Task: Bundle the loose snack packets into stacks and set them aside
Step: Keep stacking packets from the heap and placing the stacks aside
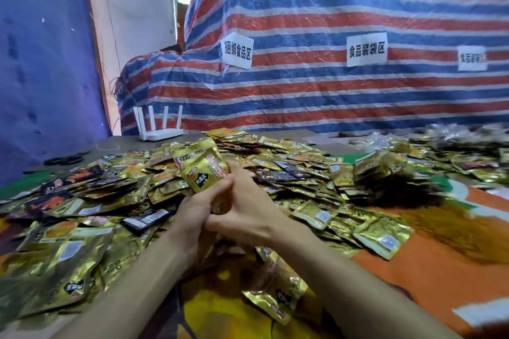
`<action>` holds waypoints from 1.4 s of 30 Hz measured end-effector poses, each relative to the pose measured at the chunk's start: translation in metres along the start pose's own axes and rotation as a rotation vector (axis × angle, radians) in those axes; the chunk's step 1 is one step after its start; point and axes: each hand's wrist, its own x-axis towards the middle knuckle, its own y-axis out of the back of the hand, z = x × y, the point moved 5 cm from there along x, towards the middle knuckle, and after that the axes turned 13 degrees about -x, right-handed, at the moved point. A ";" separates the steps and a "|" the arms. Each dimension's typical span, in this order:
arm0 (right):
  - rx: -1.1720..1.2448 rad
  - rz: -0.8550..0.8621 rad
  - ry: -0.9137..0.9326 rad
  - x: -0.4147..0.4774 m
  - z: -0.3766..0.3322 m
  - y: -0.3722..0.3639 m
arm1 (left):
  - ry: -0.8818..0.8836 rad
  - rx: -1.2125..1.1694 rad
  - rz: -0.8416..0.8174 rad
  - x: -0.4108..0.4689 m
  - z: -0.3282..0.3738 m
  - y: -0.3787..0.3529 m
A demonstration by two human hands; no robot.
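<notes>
Packets (303, 173) in gold and black foil lie heaped all round the stack (202, 170), which the left hand (192, 209) and right hand (248, 209) grip by its lower end, fingers curled round it. Behind the stack a white router (159, 126) stands before a striped tarp (330, 96). Its paper signs (237, 51) read 捆绑食品区 and 食品装袋区; a third sign (471, 58), farther right, is too blurred to read.

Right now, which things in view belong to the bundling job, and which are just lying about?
Part of the job: stack of gold packets, gripped by the left hand and right hand; loose packets heaped across the table.
Lying about: white router at the table's far left; paper signs on the striped tarp; dark loops near the left edge, too blurred to identify.
</notes>
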 end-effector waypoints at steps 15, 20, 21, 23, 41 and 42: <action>-0.733 0.123 -0.688 0.008 0.148 0.126 | -0.070 -0.012 -0.038 -0.008 0.008 -0.005; -0.931 0.145 -0.698 0.016 0.175 0.140 | -0.096 -0.015 -0.015 -0.007 0.014 -0.001; -0.985 0.107 -0.704 0.016 0.180 0.139 | -0.096 -0.018 -0.009 -0.008 0.015 0.000; -1.099 -0.041 -0.731 0.012 0.191 0.130 | -0.094 -0.021 -0.001 -0.008 0.015 0.000; -0.494 -0.770 -0.226 -0.042 0.075 0.057 | 0.016 1.954 0.250 -0.021 0.026 0.007; -0.515 -0.796 -0.231 -0.043 0.074 0.050 | 0.097 1.977 0.283 -0.023 0.022 0.009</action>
